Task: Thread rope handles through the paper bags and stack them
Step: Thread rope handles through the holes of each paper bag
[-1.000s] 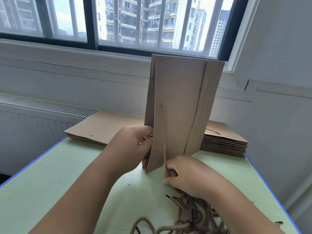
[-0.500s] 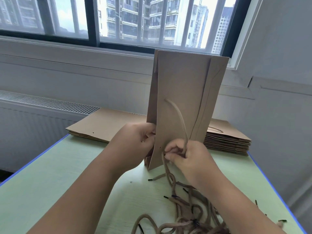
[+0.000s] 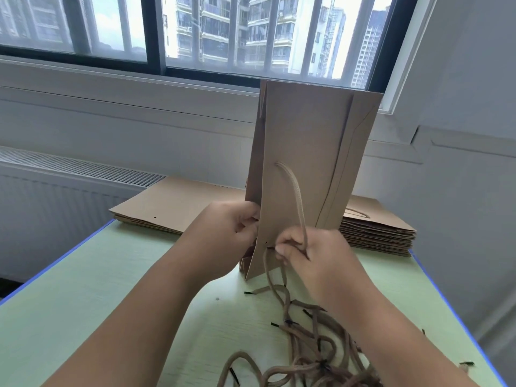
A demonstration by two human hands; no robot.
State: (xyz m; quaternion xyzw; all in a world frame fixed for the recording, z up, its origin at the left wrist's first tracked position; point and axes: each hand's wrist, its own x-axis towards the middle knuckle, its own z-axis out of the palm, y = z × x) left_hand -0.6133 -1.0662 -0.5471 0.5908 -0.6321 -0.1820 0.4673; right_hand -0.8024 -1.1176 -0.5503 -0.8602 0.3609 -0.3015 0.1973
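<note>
Upright kraft paper bag point(image 3: 307, 141): plain brown
Braided rope handle point(image 3: 297, 196): tan, ribbed weave
Laminate tabletop point(image 3: 111, 289): pale green, faint grain, blue edge

Nothing is worn on either arm: the left forearm point(image 3: 134, 317) and right forearm point(image 3: 391, 331) are bare as far up as can be seen. The left hand point(image 3: 223, 238) and right hand point(image 3: 315, 255) are bare too, with a short, plain nail showing on the right fingertips point(image 3: 280, 249).

A matt brown paper bag point(image 3: 307, 135) is standing at centre, a braided cloth rope point(image 3: 296, 196) hanging down it, on a smooth, pale green bench point(image 3: 111, 289).
</note>
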